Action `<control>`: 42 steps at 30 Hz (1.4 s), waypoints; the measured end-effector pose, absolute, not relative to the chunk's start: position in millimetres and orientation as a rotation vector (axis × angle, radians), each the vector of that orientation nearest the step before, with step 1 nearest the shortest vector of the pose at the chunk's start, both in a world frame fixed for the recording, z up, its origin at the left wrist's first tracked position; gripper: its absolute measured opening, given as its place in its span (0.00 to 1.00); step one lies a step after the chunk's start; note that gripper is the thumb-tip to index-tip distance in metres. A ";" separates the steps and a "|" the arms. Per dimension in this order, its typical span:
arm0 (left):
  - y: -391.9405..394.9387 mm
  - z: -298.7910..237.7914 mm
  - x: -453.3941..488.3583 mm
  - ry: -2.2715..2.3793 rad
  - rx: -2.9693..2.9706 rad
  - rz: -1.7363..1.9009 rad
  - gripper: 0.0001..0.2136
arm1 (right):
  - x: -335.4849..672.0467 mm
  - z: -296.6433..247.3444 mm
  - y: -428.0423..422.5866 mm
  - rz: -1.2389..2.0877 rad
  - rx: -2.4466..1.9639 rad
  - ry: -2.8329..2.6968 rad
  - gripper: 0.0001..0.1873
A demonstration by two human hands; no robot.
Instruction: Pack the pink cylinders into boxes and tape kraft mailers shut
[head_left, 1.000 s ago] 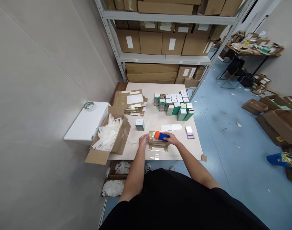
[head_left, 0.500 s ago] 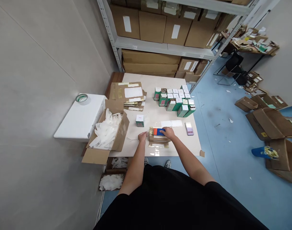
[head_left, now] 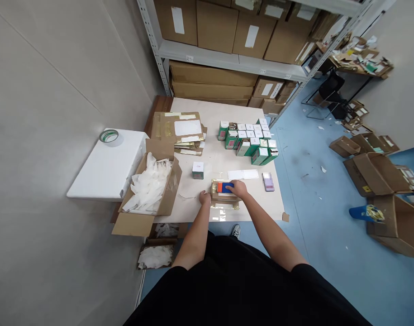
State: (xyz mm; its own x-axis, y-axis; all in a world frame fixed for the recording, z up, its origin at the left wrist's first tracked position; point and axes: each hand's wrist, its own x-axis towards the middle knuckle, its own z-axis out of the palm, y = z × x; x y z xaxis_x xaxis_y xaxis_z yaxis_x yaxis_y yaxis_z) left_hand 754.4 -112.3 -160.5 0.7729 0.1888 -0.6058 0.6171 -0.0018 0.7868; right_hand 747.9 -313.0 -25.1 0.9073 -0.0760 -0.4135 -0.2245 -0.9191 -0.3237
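Observation:
A small open cardboard box (head_left: 224, 198) sits near the table's front edge, with clear tape about its rim. My right hand (head_left: 239, 188) grips the right end of a blue and orange box (head_left: 226, 187), which lies at the cardboard box's opening. At the left side of the cardboard box is my left hand (head_left: 204, 198), its fingers curled against the wall; the fingertips are partly hidden. A thin pale strip (head_left: 187, 197) lies on the table left of that hand. Farther back stands a single green and white box (head_left: 197, 170).
Several green and white boxes (head_left: 250, 140) stand at the back right. Flattened cardboard (head_left: 162, 127) lies back left, beside a carton of white packing material (head_left: 149, 185). White sheets (head_left: 242, 174) and a small purple pack (head_left: 268, 182) lie on the right. A shelf (head_left: 227, 59) rises behind.
My left hand has moved slightly right, from a pinch beside the cardboard box to its side wall. My right hand stays on the blue and orange box. The view has shifted a little.

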 end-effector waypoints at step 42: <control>-118.8 -126.1 783.1 0.447 2.113 -0.484 0.15 | 691.1 -14.1 -500.3 0.683 -2.759 0.681 0.25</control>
State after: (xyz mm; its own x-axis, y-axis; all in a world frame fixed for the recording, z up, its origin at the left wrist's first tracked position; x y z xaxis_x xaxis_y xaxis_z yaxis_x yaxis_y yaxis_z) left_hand 783.1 -118.8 -126.1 0.8582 0.1332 -0.4958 0.4836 -0.5337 0.6938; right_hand 691.1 -500.3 -14.1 0.7848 -0.3840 -0.4865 -0.4855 -0.8688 -0.0975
